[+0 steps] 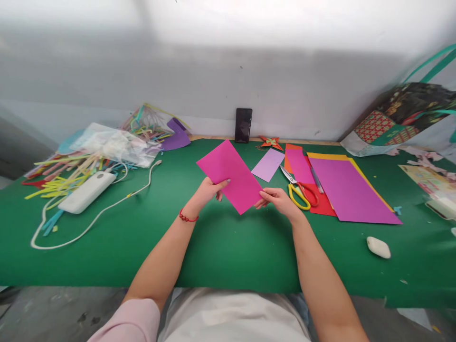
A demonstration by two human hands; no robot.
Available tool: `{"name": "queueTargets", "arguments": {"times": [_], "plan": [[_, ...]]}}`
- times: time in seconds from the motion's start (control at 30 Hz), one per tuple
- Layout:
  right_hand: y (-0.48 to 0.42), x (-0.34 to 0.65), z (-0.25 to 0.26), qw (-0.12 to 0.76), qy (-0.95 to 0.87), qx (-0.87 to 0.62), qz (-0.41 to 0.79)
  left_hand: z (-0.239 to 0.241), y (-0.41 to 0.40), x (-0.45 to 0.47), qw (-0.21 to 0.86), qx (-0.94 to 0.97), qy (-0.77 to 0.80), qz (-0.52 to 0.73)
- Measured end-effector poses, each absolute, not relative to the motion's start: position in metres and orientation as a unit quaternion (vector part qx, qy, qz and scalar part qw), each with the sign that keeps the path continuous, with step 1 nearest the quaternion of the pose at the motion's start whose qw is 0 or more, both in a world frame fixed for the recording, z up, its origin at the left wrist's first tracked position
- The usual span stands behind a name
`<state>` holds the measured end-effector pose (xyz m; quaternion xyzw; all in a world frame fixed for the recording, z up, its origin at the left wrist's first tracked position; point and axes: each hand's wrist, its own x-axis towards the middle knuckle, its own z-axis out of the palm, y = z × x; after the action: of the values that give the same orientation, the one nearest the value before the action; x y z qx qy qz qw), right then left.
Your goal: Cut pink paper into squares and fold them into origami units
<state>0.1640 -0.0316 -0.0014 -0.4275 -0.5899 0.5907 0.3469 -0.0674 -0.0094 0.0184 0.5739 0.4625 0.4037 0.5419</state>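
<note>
At mid-frame, a rectangular magenta paper sheet (233, 172), slanting lengthwise down-right, is pinched at its lower-left edge by left hand (213, 188), right corner by right hand (276, 199).

Magenta sheet (232, 173) held above green worktop (235, 261): left hand (210, 190) grips its lower-left edge; right hand (277, 199) pinches the right corner. Yellow-and-red-handled scissors (308, 192) lie near right hand, beside lilac paper (268, 164). Dark phone (243, 126) stands against wall (199, 80); white power bank (87, 192) lies at left.

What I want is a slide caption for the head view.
Left hand and right hand hold a pink sheet over a green table, scissors nearby.
</note>
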Motion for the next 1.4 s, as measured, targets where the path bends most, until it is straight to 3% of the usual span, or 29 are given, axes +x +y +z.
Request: {"name": "queueTargets", "arguments": {"times": [0.13,0.43,0.63,0.8,1.07,1.4], "plan": [[-0.031,0.166,-0.001,0.348,-0.592,-0.428,0.588,0.020,-0.011,-0.071,0.544,0.599,0.451,0.378],[-0.028,0.173,-0.007,0.340,-0.598,-0.433,0.582,0.021,-0.013,-0.074,0.657,0.525,0.450,0.300],[-0.023,0.176,-0.014,0.357,-0.610,-0.450,0.545,0.020,-0.010,-0.069,0.685,0.456,0.415,0.388],[-0.018,0.178,-0.018,0.406,-0.632,-0.473,0.460,0.020,-0.013,-0.067,0.708,0.483,0.307,0.413],[-0.022,0.180,-0.022,0.541,-0.668,-0.462,0.218,0.022,-0.018,-0.072,0.661,0.575,0.259,0.407],[-0.028,0.184,-0.014,0.581,-0.669,-0.446,0.124,0.025,-0.008,-0.090,0.708,0.570,0.278,0.310]]}}
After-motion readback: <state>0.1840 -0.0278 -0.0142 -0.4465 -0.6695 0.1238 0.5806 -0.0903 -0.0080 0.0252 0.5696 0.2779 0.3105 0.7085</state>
